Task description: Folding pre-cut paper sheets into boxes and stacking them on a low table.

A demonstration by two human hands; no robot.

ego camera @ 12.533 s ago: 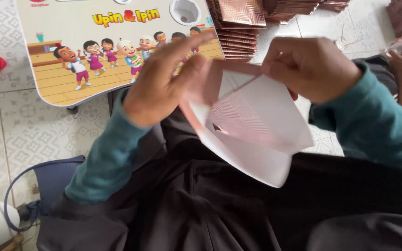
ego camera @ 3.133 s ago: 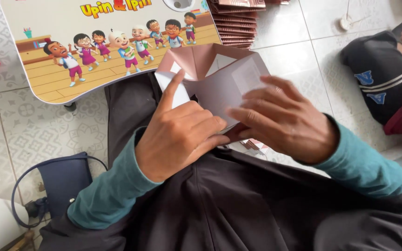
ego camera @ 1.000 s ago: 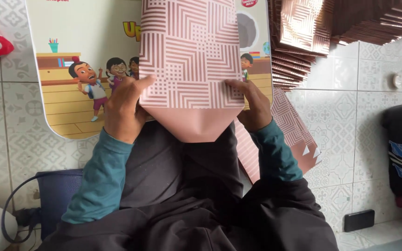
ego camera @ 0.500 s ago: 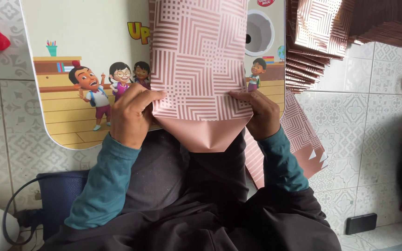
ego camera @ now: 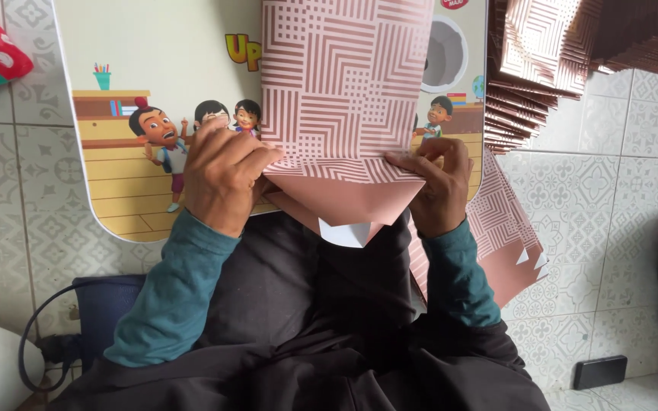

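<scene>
- 2 hands on 1 pink patterned paper sheet (ego camera: 344,84), which lies on the cartoon-printed lap table (ego camera: 161,84) in front of us.
- Our left hand (ego camera: 222,171) pinches the folded bottom flap (ego camera: 344,199) at its left end, fingers closed on the paper.
- Our right hand (ego camera: 437,186) clamps the flap's right end.
- Stack of similar folded sheets (ego camera: 531,68) sits just right of the table, on the tiled floor (ego camera: 611,175).
</scene>
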